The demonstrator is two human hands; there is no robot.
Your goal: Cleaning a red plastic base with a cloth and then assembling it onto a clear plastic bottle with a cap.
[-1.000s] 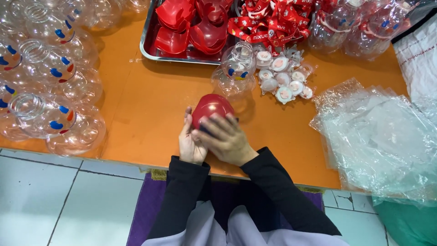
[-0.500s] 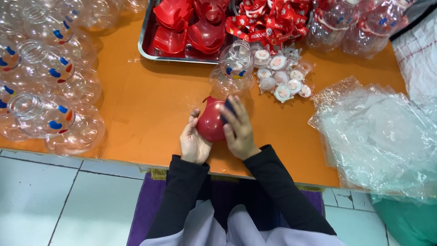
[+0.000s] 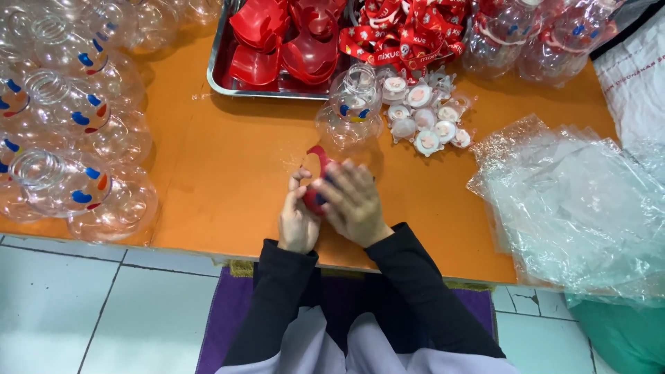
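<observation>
Hands met at the near edge of the orange table (image 3: 208, 173): the left hand (image 3: 296, 220) and right hand (image 3: 353, 203) both curled their fingers around a red shell (image 3: 317, 180), gripping it between them just above the tabletop. A clear jar (image 3: 350, 111) stood just beyond. A steel tray (image 3: 220, 66) of red shells sat farther back, small caps (image 3: 426, 118) beside it, plastic bags (image 3: 575, 201) at right.
</observation>
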